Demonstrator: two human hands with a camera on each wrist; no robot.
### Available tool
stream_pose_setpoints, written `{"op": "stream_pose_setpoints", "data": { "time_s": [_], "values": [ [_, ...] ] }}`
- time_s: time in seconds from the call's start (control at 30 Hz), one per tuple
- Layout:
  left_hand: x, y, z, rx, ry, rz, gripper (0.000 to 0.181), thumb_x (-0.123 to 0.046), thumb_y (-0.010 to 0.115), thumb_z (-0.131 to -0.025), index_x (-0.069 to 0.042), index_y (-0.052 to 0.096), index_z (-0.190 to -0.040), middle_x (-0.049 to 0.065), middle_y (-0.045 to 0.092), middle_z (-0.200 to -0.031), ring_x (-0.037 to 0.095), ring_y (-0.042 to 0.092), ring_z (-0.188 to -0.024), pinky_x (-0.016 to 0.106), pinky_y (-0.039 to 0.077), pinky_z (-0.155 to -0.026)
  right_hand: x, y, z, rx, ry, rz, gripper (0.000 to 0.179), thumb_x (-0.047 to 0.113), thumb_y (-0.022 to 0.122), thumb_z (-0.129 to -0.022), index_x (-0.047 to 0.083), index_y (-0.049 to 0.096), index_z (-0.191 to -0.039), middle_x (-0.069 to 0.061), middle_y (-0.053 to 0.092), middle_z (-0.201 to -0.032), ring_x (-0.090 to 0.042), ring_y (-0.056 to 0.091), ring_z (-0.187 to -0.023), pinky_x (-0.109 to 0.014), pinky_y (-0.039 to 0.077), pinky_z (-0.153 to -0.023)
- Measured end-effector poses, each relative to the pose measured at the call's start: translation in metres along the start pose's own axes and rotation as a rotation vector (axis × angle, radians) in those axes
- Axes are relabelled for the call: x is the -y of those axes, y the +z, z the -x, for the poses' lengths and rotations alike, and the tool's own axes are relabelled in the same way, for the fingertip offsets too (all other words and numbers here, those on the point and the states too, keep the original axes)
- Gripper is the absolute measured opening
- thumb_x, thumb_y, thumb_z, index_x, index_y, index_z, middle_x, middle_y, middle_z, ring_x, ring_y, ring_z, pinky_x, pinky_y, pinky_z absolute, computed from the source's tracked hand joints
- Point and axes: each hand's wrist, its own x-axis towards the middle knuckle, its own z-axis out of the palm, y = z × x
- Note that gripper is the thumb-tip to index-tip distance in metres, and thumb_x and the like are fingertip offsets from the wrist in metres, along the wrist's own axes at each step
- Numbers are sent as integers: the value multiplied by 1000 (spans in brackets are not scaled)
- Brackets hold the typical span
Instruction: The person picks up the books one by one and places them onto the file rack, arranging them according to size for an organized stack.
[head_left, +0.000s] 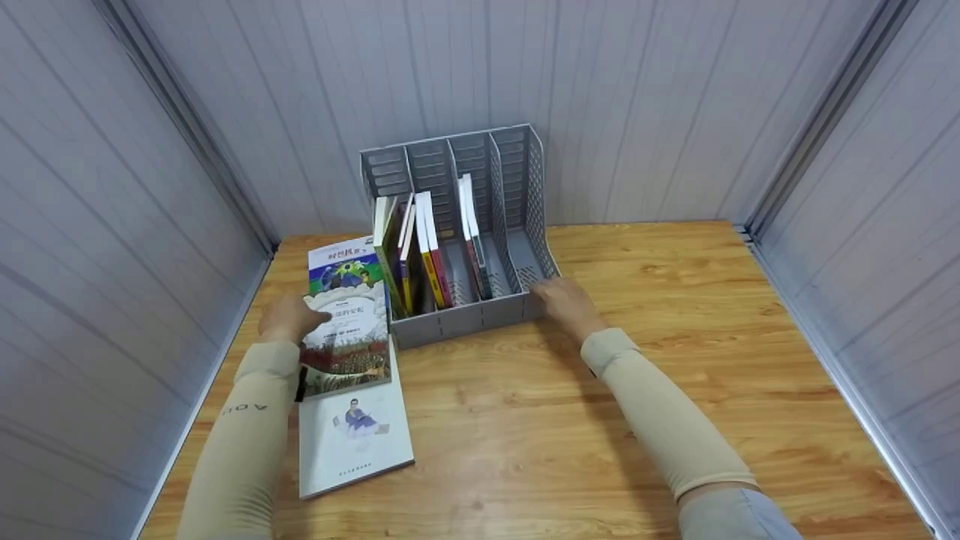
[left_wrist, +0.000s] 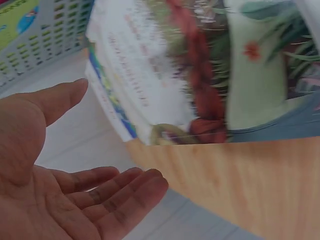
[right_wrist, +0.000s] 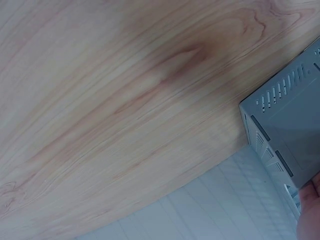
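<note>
A grey file rack (head_left: 420,330) with several slots stands on the wooden table, its left slots holding upright books (head_left: 433,251). My right hand (head_left: 566,304) grips its front right corner; in the right wrist view, only part of that hand (right_wrist: 310,210) shows at the rack's edge (right_wrist: 285,115). Left of the rack lies a book with a cloud-and-field cover (head_left: 345,352), overlapping a purple-and-green book (head_left: 341,274) and a white book (head_left: 360,442). My left hand (head_left: 291,316) is at its left edge. The left wrist view shows that hand (left_wrist: 75,185) with thumb and fingers apart, beside stacked books (left_wrist: 165,70).
Corrugated panel walls (head_left: 637,112) enclose the table at the back and both sides. Bare wood (head_left: 712,337) extends right of the rack, and more wood (head_left: 480,450) lies in front of it. The rack's rightmost slot (head_left: 525,247) shows its bare floor.
</note>
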Motion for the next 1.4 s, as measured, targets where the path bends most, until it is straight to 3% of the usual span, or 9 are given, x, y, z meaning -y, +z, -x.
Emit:
{"op": "stream_pose_setpoints", "data": {
  "time_s": [0.1,0.27,0.33,0.47,0.57,0.83,1.0,1.2,1.4],
  "values": [
    [10,8,2,81,-22,13,55,-39,74,-100,13,69,-116,32,70,-114,33,63,-87,50,57,-78,0,1,1,-27,-20,-1,25,-15,63,-94,-4,76,-112,-20,81,-105,-39,76,-95,-49,63,-87],
    [19,11,7,294,-107,121,70,-39,76,-98,17,60,-138,36,65,-136,40,65,-111,57,55,-107,1,2,1,-22,-24,-1,23,-13,64,-95,-4,76,-112,-21,80,-104,-40,76,-95,-50,63,-86],
    [22,11,9,358,-136,171,65,-38,78,-97,14,66,-134,31,71,-129,36,67,-109,53,56,-105,1,1,0,-9,-10,0,22,-11,64,-96,-4,76,-113,-20,80,-105,-39,76,-97,-50,63,-88],
    [25,13,12,411,-152,232,47,-34,81,-96,6,77,-119,20,80,-107,30,70,-100,45,58,-93,1,1,-1,9,14,-4,21,-9,63,-99,-2,76,-114,-19,81,-107,-38,77,-99,-50,63,-90],
    [27,17,13,380,-148,227,44,-32,83,-94,7,78,-115,16,79,-101,29,69,-98,45,59,-93,2,0,-1,23,20,0,21,-8,63,-99,-2,76,-113,-19,81,-107,-38,76,-99,-50,62,-91],
    [26,11,14,299,-130,167,59,-25,85,-91,19,67,-126,37,66,-131,35,65,-102,52,60,-97,2,1,-2,30,16,-6,24,-11,62,-96,-4,76,-115,-21,81,-111,-40,76,-103,-52,62,-95],
    [24,2,10,281,-129,181,65,-24,85,-88,21,63,-129,31,68,-119,32,61,-96,46,58,-89,1,1,-2,37,31,-18,24,-9,59,-97,-3,76,-114,-21,81,-109,-41,76,-101,-52,62,-93],
    [27,4,3,298,-179,340,47,-26,81,-93,10,64,-119,10,58,-92,20,53,-77,33,47,-67,2,2,-3,45,28,-13,23,-9,58,-98,-3,75,-112,-21,81,-106,-41,76,-98,-52,62,-90],
    [26,5,5,201,-147,517,41,-17,74,-96,12,64,-125,15,64,-108,21,60,-86,30,52,-71,2,0,-3,45,34,-24,26,-8,57,-100,-3,76,-117,-22,80,-108,-41,76,-99,-52,62,-90]
  ]
}}
